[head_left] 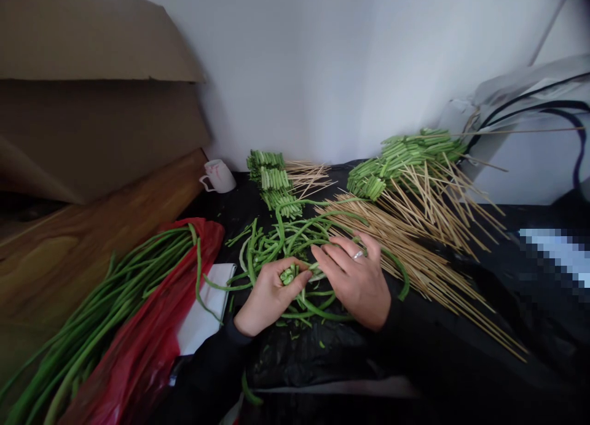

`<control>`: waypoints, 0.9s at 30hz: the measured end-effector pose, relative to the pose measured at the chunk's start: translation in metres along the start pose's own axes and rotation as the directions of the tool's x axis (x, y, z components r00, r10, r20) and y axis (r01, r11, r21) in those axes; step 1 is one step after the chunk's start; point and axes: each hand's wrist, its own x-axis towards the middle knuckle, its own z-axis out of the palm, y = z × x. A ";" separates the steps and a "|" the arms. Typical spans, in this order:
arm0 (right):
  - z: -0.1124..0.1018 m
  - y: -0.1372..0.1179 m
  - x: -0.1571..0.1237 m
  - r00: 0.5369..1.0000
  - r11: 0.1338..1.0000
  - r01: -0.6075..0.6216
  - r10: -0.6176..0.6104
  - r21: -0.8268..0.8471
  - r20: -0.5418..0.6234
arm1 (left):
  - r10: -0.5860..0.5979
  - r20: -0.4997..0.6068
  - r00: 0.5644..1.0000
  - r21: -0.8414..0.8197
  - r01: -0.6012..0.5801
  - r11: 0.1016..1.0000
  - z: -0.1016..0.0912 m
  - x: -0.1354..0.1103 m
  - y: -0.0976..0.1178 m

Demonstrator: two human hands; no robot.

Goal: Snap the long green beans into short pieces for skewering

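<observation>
My left hand [275, 294] is closed around a small bundle of short green bean pieces [289, 274], their cut ends showing between thumb and forefinger. Close against it, my right hand [357, 277], with a ring on one finger, has its fingers curled over a pale green long bean [316, 269] at the left fingertips. The right thumb is hidden. Under and behind both hands spreads a loose pile of long beans and broken pieces [295, 237] on black plastic sheeting [313, 351].
Bean pieces threaded on skewers stand stacked at the back [275, 179] and back right [405, 157]. Loose bamboo skewers [415, 262] lie to the right. At left are a red bag [138, 333] with whole long beans [106, 308], a white mug [219, 176] and a cardboard box [101, 130].
</observation>
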 end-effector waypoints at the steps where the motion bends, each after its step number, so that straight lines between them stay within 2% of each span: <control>1: -0.001 0.000 0.001 1.000 1.000 -0.010 0.010 0.004 0.007 | -0.018 -0.006 1.000 -0.021 0.018 1.000 -0.001 0.000 0.002; 6: -0.003 0.000 0.003 0.996 1.000 0.011 -0.013 0.022 0.085 | -0.159 -0.056 0.986 -0.208 0.144 0.967 -0.007 0.001 0.001; 10: -0.001 0.000 0.001 0.991 0.998 0.055 -0.059 0.040 0.123 | -0.268 -0.123 0.956 -0.411 0.197 0.890 -0.005 0.004 -0.006; 15: 0.000 -0.002 0.002 0.993 0.995 0.075 -0.082 0.072 0.089 | -0.340 -0.211 0.916 -0.515 0.191 0.835 0.001 0.006 -0.009; 20: -0.001 -0.001 0.002 0.995 0.993 0.067 -0.074 0.102 0.069 | -0.405 -0.296 0.865 -0.616 0.151 0.773 -0.004 0.010 -0.007; 22: -0.001 -0.001 0.001 0.995 0.992 0.056 -0.065 0.111 0.074 | -0.419 -0.284 0.862 -0.656 0.145 0.741 -0.007 0.012 -0.006; 27: -0.002 -0.001 0.001 0.996 0.992 0.040 -0.049 0.122 0.071 | -0.418 -0.166 0.893 -0.684 0.201 0.701 -0.009 0.011 -0.005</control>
